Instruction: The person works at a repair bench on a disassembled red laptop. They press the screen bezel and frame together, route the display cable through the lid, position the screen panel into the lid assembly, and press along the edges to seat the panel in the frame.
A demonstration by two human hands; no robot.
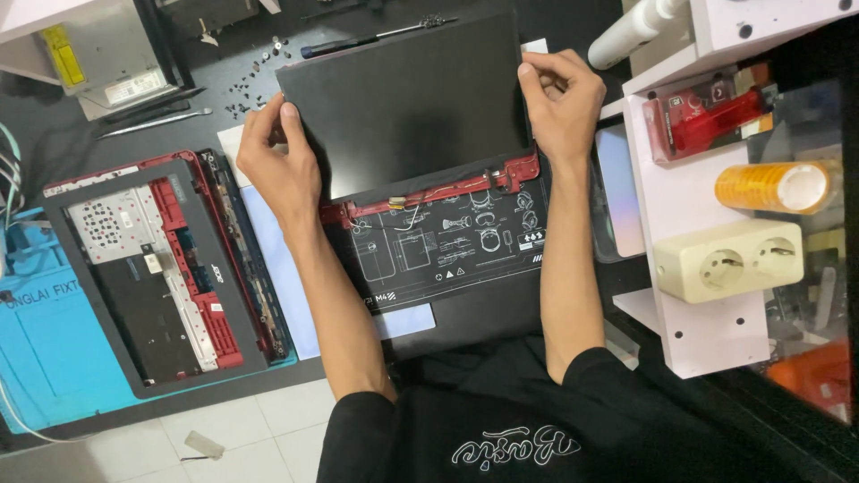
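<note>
Both hands gripped the black laptop screen panel (412, 103): left hand (277, 165) closed on its 9 o'clock edge, right hand (562, 103) on the 3 o'clock edge.

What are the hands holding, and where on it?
Both grip the black laptop screen panel: left hand on its left edge, right hand on its right edge near the top corner.

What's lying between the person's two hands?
In the head view, the black laptop screen panel spans the whole stretch; the left hand grips its left edge and the right hand its right edge.
</note>
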